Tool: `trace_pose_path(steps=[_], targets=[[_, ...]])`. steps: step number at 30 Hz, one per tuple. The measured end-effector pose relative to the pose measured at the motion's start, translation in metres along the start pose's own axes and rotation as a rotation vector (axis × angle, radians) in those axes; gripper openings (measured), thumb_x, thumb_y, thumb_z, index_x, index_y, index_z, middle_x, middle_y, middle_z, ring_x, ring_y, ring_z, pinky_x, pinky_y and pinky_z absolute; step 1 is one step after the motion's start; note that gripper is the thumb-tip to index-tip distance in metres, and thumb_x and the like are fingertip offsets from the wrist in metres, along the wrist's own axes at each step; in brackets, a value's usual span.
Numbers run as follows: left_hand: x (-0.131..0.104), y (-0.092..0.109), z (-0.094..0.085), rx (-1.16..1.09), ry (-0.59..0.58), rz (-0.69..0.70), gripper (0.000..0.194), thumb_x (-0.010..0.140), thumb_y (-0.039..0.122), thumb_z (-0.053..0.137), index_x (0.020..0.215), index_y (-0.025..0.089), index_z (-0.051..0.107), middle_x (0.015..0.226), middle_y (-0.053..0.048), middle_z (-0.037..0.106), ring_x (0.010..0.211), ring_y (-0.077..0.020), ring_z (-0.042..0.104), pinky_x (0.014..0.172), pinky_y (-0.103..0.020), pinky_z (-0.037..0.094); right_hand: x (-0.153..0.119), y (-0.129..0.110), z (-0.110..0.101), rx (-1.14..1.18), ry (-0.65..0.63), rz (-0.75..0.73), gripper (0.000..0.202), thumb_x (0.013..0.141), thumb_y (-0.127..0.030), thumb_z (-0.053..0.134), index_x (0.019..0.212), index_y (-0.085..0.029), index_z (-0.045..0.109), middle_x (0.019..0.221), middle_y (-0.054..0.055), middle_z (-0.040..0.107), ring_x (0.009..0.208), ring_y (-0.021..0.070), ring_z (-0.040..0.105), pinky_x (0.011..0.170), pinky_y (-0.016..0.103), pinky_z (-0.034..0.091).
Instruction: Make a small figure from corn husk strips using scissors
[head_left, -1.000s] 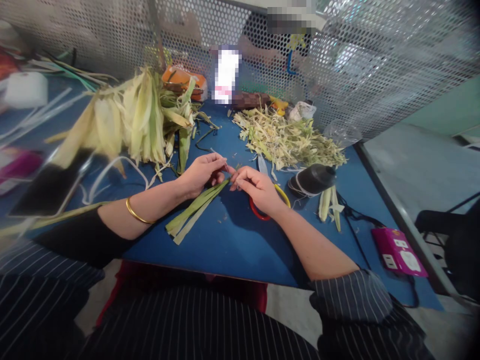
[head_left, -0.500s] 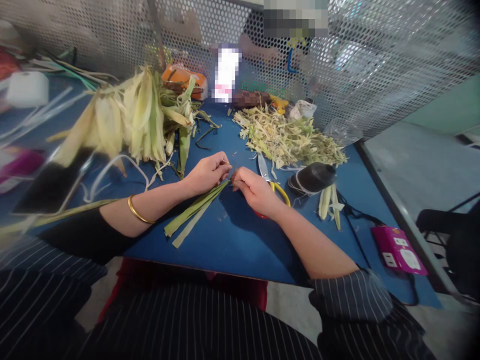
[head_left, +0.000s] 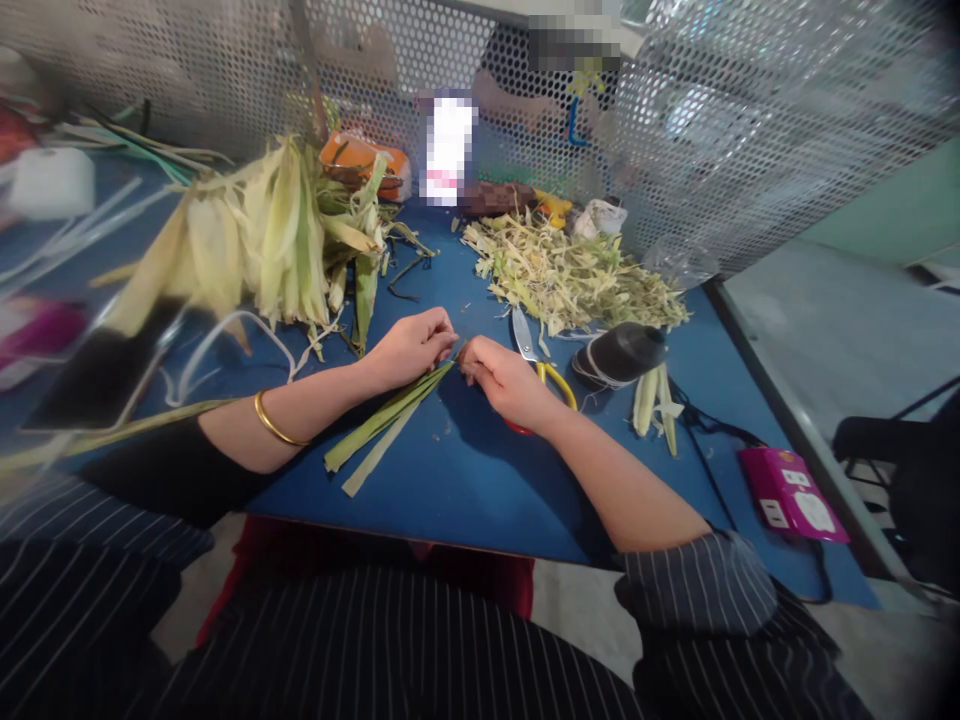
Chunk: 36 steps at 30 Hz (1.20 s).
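Observation:
My left hand [head_left: 420, 345] is pinched closed at the narrow upper end of several green corn husk strips [head_left: 379, 430], which fan out below it toward the table's front edge. Close against it, fingertips nearly touching, my right hand [head_left: 504, 378] is also closed in a pinch at the tip of the strips. What lies between the right fingers is too small to make out. Scissors [head_left: 526, 335] with yellow and red handles lie just behind the right hand, partly covered by it. Right of them, a black cone of thread [head_left: 619, 355] rests on its side.
Corn husks [head_left: 281, 230] are heaped at the back left, with a pile of husk scraps [head_left: 577, 270] at the back right. A phone [head_left: 450, 150] stands against the perforated screen [head_left: 667, 190]. A purple packet [head_left: 795, 495] lies on the blue table [head_left: 480, 500] near its right edge.
The whole view has shifted slightly. Both hands keep the same pinch beside each other, and the husk strips lie almost as before.

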<state>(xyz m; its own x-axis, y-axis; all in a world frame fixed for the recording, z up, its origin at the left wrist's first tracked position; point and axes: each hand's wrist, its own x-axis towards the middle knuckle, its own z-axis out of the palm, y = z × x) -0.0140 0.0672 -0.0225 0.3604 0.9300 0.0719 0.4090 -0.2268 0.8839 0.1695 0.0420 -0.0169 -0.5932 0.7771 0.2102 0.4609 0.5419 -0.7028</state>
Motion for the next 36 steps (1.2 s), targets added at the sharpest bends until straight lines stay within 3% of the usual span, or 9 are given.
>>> trace_pose_path(steps=[5, 9, 14, 17, 27, 31, 34, 36], targets=[[0.0, 0.0, 0.0, -0.225, -0.014, -0.13, 0.015, 0.08, 0.028, 0.057, 0.073, 0.015, 0.056, 0.06, -0.001, 0.059, 0.048, -0.0073, 0.052, 0.049, -0.022, 0.042, 0.003, -0.002, -0.003, 0.085, 0.14, -0.025, 0.017, 0.087, -0.017, 0.044, 0.072, -0.02, 0.051, 0.091, 0.004, 0.055, 0.087, 0.0154, 0.053, 0.083, 0.032, 0.042], [-0.001, 0.001, -0.002, -0.314, -0.023, -0.226, 0.016, 0.074, 0.029, 0.064, 0.07, 0.014, 0.063, 0.06, -0.004, 0.061, 0.047, -0.0076, 0.051, 0.047, -0.022, 0.043, 0.003, -0.005, -0.004, 0.079, 0.231, 0.056, 0.017, 0.084, -0.02, 0.051, 0.068, -0.019, 0.054, 0.087, 0.004, 0.056, 0.084, 0.0156, 0.054, 0.081, 0.033, 0.043], [-0.003, 0.004, -0.004, -0.243, -0.107, -0.185, 0.014, 0.071, 0.029, 0.065, 0.069, 0.015, 0.068, 0.057, -0.003, 0.062, 0.048, -0.0094, 0.053, 0.047, -0.022, 0.044, 0.003, -0.006, -0.003, 0.069, 0.278, 0.057, 0.02, 0.085, -0.022, 0.051, 0.065, -0.019, 0.054, 0.103, 0.008, 0.059, 0.107, 0.0203, 0.052, 0.084, 0.036, 0.043], [-0.004, 0.005, -0.005, -0.136, -0.158, -0.135, 0.016, 0.072, 0.029, 0.063, 0.068, 0.014, 0.069, 0.056, -0.003, 0.062, 0.048, -0.0101, 0.054, 0.047, -0.021, 0.043, 0.002, -0.006, -0.002, 0.079, 0.266, 0.07, 0.021, 0.085, -0.024, 0.051, 0.065, -0.02, 0.054, 0.109, 0.008, 0.06, 0.111, 0.0219, 0.052, 0.084, 0.039, 0.044], [-0.002, 0.003, -0.011, -0.044, -0.327, -0.021, 0.02, 0.076, 0.024, 0.054, 0.083, 0.016, 0.071, 0.067, -0.003, 0.066, 0.058, -0.0113, 0.058, 0.057, -0.022, 0.045, 0.006, -0.004, 0.003, 0.215, 0.295, 0.232, 0.022, 0.081, -0.023, 0.056, 0.06, -0.018, 0.057, 0.105, 0.008, 0.061, 0.101, 0.0197, 0.058, 0.082, 0.037, 0.047], [-0.003, 0.003, -0.008, 0.012, -0.272, -0.005, 0.016, 0.074, 0.026, 0.057, 0.075, 0.017, 0.071, 0.061, -0.001, 0.065, 0.054, -0.0106, 0.055, 0.055, -0.023, 0.043, 0.007, 0.001, 0.005, 0.329, 0.278, 0.242, 0.017, 0.081, -0.024, 0.055, 0.068, -0.018, 0.063, 0.106, 0.008, 0.061, 0.087, 0.016, 0.061, 0.072, 0.033, 0.05], [-0.004, 0.001, -0.004, -0.121, -0.217, -0.08, 0.017, 0.075, 0.03, 0.059, 0.074, 0.016, 0.068, 0.063, -0.002, 0.065, 0.055, -0.0105, 0.056, 0.057, -0.024, 0.046, 0.006, 0.004, 0.002, 0.356, 0.314, 0.229, 0.015, 0.082, -0.023, 0.053, 0.09, -0.02, 0.066, 0.11, 0.006, 0.059, 0.069, 0.0104, 0.06, 0.067, 0.031, 0.05], [-0.004, 0.002, -0.003, -0.22, -0.214, -0.125, 0.017, 0.075, 0.031, 0.061, 0.076, 0.015, 0.067, 0.065, -0.003, 0.064, 0.055, -0.0098, 0.056, 0.057, -0.024, 0.046, 0.006, 0.005, -0.002, 0.275, 0.307, 0.236, 0.016, 0.081, -0.021, 0.054, 0.092, -0.02, 0.066, 0.097, 0.004, 0.06, 0.063, 0.0095, 0.058, 0.065, 0.03, 0.048]])
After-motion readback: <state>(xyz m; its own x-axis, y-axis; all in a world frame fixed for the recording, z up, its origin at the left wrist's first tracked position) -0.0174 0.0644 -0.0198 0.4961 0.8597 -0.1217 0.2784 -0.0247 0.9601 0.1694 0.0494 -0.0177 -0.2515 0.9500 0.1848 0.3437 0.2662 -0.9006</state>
